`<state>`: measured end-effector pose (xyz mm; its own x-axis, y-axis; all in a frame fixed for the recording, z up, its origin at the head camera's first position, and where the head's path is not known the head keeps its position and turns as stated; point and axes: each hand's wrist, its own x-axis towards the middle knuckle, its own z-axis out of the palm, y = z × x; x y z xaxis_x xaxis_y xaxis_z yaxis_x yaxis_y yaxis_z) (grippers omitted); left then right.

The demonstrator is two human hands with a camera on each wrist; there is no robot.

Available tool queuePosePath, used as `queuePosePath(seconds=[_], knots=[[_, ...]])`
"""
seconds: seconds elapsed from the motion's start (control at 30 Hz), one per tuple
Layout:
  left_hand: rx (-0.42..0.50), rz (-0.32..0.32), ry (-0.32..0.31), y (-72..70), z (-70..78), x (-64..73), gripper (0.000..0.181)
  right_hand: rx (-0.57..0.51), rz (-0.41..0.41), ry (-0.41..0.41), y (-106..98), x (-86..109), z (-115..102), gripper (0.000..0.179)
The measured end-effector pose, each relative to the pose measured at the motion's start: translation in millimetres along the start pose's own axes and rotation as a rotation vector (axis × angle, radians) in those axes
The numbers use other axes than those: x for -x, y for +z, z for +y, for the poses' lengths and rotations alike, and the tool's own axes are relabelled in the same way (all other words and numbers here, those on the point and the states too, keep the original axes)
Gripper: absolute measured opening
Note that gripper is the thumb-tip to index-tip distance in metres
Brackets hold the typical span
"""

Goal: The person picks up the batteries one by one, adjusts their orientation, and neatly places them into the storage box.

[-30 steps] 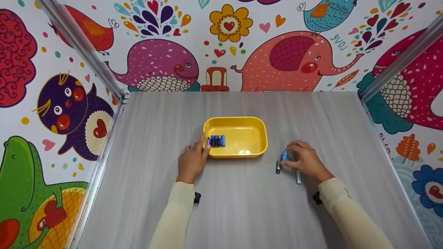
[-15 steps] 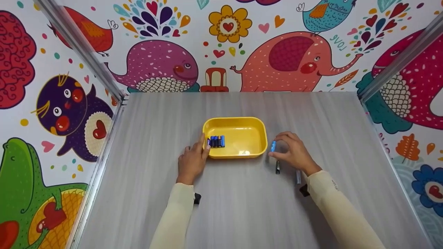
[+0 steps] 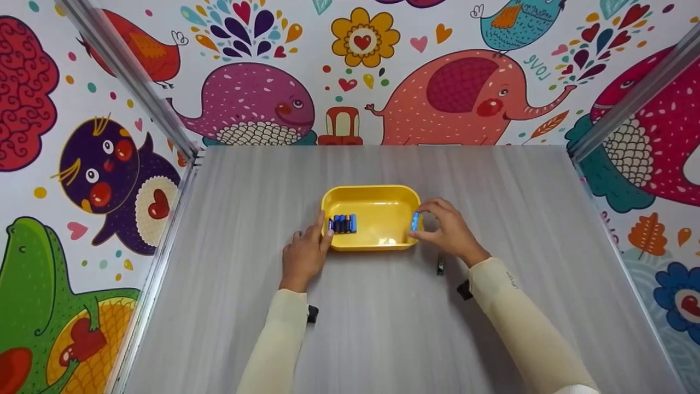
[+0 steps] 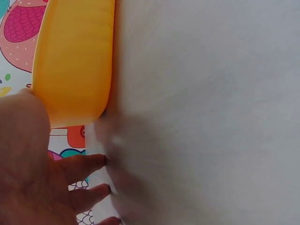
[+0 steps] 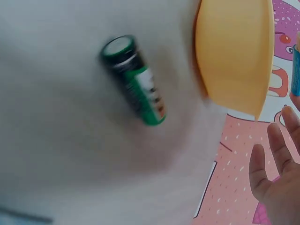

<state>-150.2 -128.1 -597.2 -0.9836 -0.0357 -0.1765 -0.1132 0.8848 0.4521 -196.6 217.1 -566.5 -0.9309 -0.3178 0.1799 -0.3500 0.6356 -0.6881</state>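
My right hand point(image 3: 451, 230) pinches a light blue battery point(image 3: 415, 221) between thumb and forefinger, over the right end of the yellow tray point(image 3: 372, 189). In the right wrist view that battery point(image 5: 296, 70) shows only at the right edge, and the other fingers point(image 5: 280, 147) are spread. My left hand point(image 3: 305, 254) holds the tray's left end, thumb over the rim and forefinger along the outside. The left wrist view shows its other fingers point(image 4: 86, 166) pointing down to the table beside the tray point(image 4: 77, 61). Several batteries point(image 3: 342, 223) stand side by side in the tray's left part.
On the table point(image 3: 377, 317) a green and black battery point(image 3: 440, 264) lies right of the tray, below my right hand. A blurred bluish thing point(image 5: 23, 218) shows at the right wrist view's lower left corner. Patterned walls point(image 3: 262, 104) border the table's back and sides.
My right hand has carried the light blue battery leftward and away from me, from the table to over the tray. My forearm now covers the pale battery seen earlier. My left hand has stayed put.
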Motion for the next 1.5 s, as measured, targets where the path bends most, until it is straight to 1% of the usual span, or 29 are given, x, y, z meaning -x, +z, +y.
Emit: queuePosePath(seconds=[0.17, 0.43, 0.53, 0.67, 0.77, 0.97, 1.07, 1.17, 1.23, 1.37, 1.5], knots=[[-0.015, 0.023, 0.021, 1.4, -1.1, -0.1, 0.061, -0.025, -0.005, -0.039, 9.0, -13.2, -5.0, 0.048], [-0.022, 0.028, 0.024, 1.4, -1.9, 1.2, 0.061, 0.038, -0.014, -0.047, 22.1, -29.4, -11.6, 0.048], [-0.015, 0.033, 0.024, 1.2, -1.8, 1.9, 0.060, 0.058, -0.020, -0.030, 26.1, -34.1, -16.1, 0.048], [-0.001, 0.032, 0.020, 1.6, -1.6, 1.9, 0.060, 0.057, -0.060, 0.040, 31.6, -38.8, -24.2, 0.048], [-0.003, 0.036, 0.023, 1.9, -1.5, 1.8, 0.060, 0.059, -0.091, 0.071, 36.6, -42.3, -29.0, 0.049], [-0.015, 0.053, 0.033, 3.0, -2.4, 1.9, 0.060, 0.056, -0.135, 0.071, 49.8, -50.1, -31.5, 0.051], [-0.019, 0.055, 0.035, 3.2, -2.9, 1.9, 0.060, 0.038, -0.145, 0.042, 56.6, -54.3, -31.5, 0.052], [-0.018, 0.041, 0.023, 2.9, -3.0, 1.7, 0.061, 0.024, -0.150, 0.006, 63.5, -58.0, -31.4, 0.052], [-0.018, 0.028, 0.013, 2.7, -2.7, 1.5, 0.061, 0.019, -0.163, -0.001, 68.3, -59.8, -31.4, 0.051], [-0.021, 0.017, 0.005, 1.7, -1.3, 0.8, 0.062, 0.013, -0.191, 0.034, 76.9, -63.0, -33.2, 0.050], [-0.023, 0.009, 0.001, 1.3, -0.5, 0.0, 0.062, 0.003, -0.199, 0.060, 84.3, -67.1, -34.9, 0.050]])
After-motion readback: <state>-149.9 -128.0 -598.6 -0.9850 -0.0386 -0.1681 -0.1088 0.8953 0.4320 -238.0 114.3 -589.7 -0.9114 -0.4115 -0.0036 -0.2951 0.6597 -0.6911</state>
